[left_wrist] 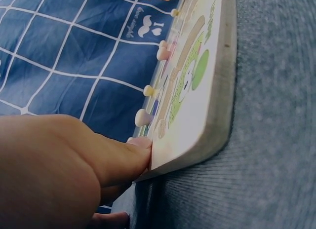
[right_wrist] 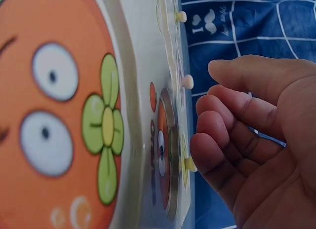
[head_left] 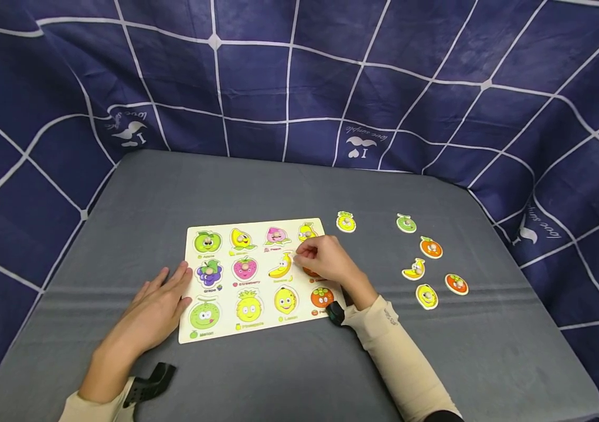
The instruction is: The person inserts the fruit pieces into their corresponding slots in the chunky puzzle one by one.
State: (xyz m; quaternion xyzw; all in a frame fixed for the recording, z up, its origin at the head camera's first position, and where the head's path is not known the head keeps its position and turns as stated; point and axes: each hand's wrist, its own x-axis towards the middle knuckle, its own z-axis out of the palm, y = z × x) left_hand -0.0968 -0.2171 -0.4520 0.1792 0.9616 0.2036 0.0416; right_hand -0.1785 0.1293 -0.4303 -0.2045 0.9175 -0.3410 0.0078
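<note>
A cream wooden fruit puzzle board [head_left: 227,302] lies on the grey cloth. Knobbed pieces sit in its apple, mango, peach, pear, grape and strawberry places, while the printed banana [head_left: 280,267], melon [head_left: 204,316], pineapple [head_left: 249,307] and lemon [head_left: 285,300] recesses bear no knobs. My left hand [head_left: 154,308] lies along the board's left edge with its fingers extended; its thumb [left_wrist: 129,157] touches the board's edge. Above the right part of the board hovers my right hand [head_left: 328,261], fingers loosely bent and nothing between them [right_wrist: 247,125]. It partly covers the printed orange.
Loose knobbed pieces lie right of the board: a pineapple [head_left: 346,222], a melon [head_left: 406,223], an orange [head_left: 431,247], a banana [head_left: 414,269], a lemon [head_left: 426,297] and a red-orange persimmon [head_left: 456,284]. A blue checked cloth [head_left: 257,76] hangs around the table's back and sides.
</note>
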